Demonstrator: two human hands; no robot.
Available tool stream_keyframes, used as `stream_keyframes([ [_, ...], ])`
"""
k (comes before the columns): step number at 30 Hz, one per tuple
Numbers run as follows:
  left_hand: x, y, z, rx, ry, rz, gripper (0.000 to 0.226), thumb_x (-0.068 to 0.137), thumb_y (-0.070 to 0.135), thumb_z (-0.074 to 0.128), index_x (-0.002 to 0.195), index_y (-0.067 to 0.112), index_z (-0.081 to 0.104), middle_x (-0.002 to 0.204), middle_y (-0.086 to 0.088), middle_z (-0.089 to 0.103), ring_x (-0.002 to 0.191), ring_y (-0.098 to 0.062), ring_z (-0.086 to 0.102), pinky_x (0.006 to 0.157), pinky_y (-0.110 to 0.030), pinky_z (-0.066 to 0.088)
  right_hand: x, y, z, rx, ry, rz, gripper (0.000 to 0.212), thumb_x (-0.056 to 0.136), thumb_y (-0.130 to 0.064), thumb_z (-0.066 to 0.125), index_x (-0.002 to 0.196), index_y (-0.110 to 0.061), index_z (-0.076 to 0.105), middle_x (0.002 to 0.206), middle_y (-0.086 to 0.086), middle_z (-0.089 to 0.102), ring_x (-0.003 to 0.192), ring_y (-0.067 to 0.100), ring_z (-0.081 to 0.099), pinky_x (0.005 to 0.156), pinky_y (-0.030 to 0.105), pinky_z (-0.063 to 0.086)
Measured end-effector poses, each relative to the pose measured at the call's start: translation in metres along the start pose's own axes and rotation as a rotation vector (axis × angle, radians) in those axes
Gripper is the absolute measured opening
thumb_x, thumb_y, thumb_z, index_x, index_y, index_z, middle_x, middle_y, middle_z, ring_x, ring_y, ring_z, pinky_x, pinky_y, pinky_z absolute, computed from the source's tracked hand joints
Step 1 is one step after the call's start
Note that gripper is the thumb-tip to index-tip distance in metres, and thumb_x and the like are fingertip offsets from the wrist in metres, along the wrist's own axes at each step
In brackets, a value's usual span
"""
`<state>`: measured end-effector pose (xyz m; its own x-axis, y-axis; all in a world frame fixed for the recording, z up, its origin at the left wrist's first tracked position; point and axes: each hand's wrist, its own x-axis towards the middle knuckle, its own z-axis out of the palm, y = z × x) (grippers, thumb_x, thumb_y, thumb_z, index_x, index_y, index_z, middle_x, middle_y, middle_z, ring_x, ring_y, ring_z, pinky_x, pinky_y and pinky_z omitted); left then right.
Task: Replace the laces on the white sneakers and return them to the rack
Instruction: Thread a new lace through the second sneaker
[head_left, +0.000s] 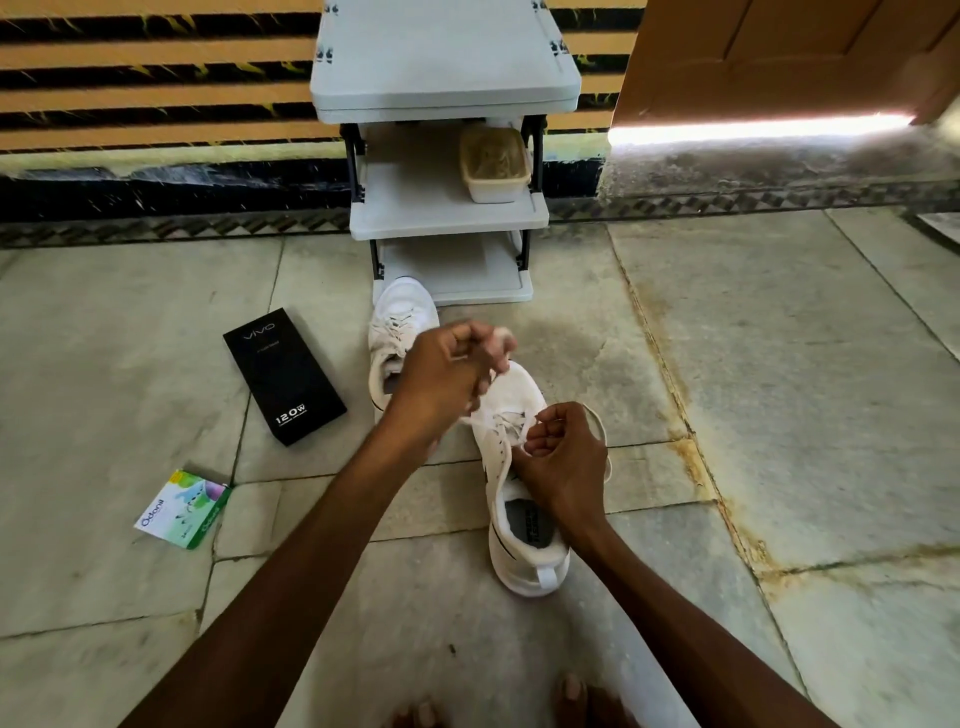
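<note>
- Pinching a white lace just over the eyelets, the right hand has its fingers curled round the strand.
- The left hand, raised over the toe, grasps the lace's other end with curled fingers, blurred there.
- The near sneaker lies on the floor, toe toward the rack.
- The second sneaker lies against the rack's bottom shelf.
- A black box and a small packet lie on the floor to the left.
</note>
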<state>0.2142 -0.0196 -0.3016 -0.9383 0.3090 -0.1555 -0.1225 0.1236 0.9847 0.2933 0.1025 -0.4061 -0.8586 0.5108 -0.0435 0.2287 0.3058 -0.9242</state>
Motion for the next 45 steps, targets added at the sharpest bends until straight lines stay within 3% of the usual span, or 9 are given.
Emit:
stream_keyframes([
  [4, 0.008, -0.055, -0.002, 1.036, -0.156, -0.052, 0.02, 0.094, 0.02, 0.058, 0.107, 0.015, 0.072, 0.102, -0.004, 0.072, 0.093, -0.02, 0.067, 0.076, -0.026, 0.049, -0.001, -0.001, -0.001, -0.008, 0.017, -0.027, 0.039, 0.07, -0.017, 0.085, 0.095, -0.011, 0.056, 0.076, -0.003, 0.063, 0.066, -0.001, 0.06, 0.058, 0.009, 0.047],
  [6, 0.005, -0.066, -0.004, 1.223, -0.248, -0.104, 0.019, 0.093, 0.024, 0.06, 0.101, 0.013, 0.073, 0.102, -0.009, 0.071, 0.097, -0.027, 0.066, 0.077, -0.033, 0.05, 0.0, 0.0, -0.001, -0.016, 0.02, -0.022, 0.038, 0.069, -0.017, 0.084, 0.094, -0.012, 0.056, 0.075, -0.003, 0.064, 0.066, 0.0, 0.06, 0.058, 0.01, 0.048],
  [10, 0.004, -0.052, -0.011, 0.711, -0.252, -0.148, 0.024, 0.095, 0.01, 0.056, 0.072, 0.011, 0.063, 0.079, -0.006, 0.069, 0.082, -0.011, 0.069, 0.071, -0.027, 0.051, 0.0, 0.002, 0.002, -0.028, 0.017, -0.009, 0.04, 0.068, -0.016, 0.084, 0.095, -0.014, 0.055, 0.076, -0.004, 0.064, 0.065, 0.001, 0.061, 0.058, 0.011, 0.048],
  [12, 0.005, -0.031, -0.018, 0.314, -0.224, -0.186, 0.032, 0.098, 0.001, 0.047, 0.069, 0.009, 0.057, 0.078, -0.007, 0.065, 0.07, 0.003, 0.065, 0.062, -0.013, 0.047, 0.0, 0.002, 0.002, -0.018, 0.01, -0.002, 0.039, 0.069, -0.013, 0.083, 0.096, -0.014, 0.055, 0.077, -0.003, 0.064, 0.067, 0.002, 0.061, 0.059, 0.011, 0.048],
  [14, 0.005, -0.014, -0.021, 0.222, -0.206, -0.167, 0.029, 0.1, 0.0, 0.043, 0.075, 0.0, 0.057, 0.084, -0.015, 0.061, 0.06, 0.009, 0.061, 0.054, -0.005, 0.04, 0.001, 0.002, 0.0, -0.019, 0.004, -0.003, 0.039, 0.07, -0.012, 0.083, 0.097, -0.014, 0.055, 0.078, -0.003, 0.064, 0.068, 0.002, 0.061, 0.06, 0.012, 0.049],
  [21, 0.005, -0.022, -0.022, 0.527, -0.134, -0.1, 0.013, 0.093, 0.016, 0.064, 0.081, 0.022, 0.066, 0.061, 0.008, 0.066, 0.063, -0.003, 0.061, 0.064, -0.021, 0.044, 0.0, 0.0, 0.0, -0.068, -0.02, 0.006, 0.035, 0.07, -0.014, 0.082, 0.093, -0.016, 0.056, 0.078, -0.003, 0.065, 0.068, 0.003, 0.061, 0.059, 0.011, 0.048],
  [27, 0.0, -0.025, -0.018, 0.81, 0.011, -0.015, 0.006, 0.088, 0.018, 0.066, 0.085, 0.023, 0.065, 0.067, 0.01, 0.065, 0.063, -0.001, 0.058, 0.052, -0.008, 0.038, 0.012, -0.027, -0.025, -0.743, -0.221, -0.074, 0.025, 0.077, -0.037, 0.071, 0.092, -0.018, 0.069, 0.088, 0.0, 0.067, 0.081, 0.019, 0.063, 0.067, 0.03, 0.049],
  [35, 0.002, -0.045, 0.008, 0.671, -0.146, -0.017, 0.011, 0.085, 0.014, 0.069, 0.077, 0.019, 0.073, 0.071, 0.003, 0.073, 0.065, -0.007, 0.067, 0.071, -0.025, 0.053, 0.026, -0.018, -0.048, -0.287, -0.32, 0.252, 0.009, 0.085, -0.02, 0.071, 0.078, -0.016, 0.076, 0.075, 0.003, 0.073, 0.073, 0.018, 0.07, 0.078, 0.038, 0.059],
  [45, -0.001, -0.065, 0.037, 0.778, -0.138, 0.113, 0.022, 0.084, 0.015, 0.067, 0.099, 0.031, 0.07, 0.087, 0.007, 0.073, 0.089, -0.013, 0.067, 0.08, -0.031, 0.053, 0.03, -0.012, -0.057, 0.151, -0.381, 0.517, 0.01, 0.088, -0.001, 0.065, 0.083, -0.005, 0.074, 0.083, 0.014, 0.071, 0.067, 0.017, 0.067, 0.054, 0.023, 0.054],
])
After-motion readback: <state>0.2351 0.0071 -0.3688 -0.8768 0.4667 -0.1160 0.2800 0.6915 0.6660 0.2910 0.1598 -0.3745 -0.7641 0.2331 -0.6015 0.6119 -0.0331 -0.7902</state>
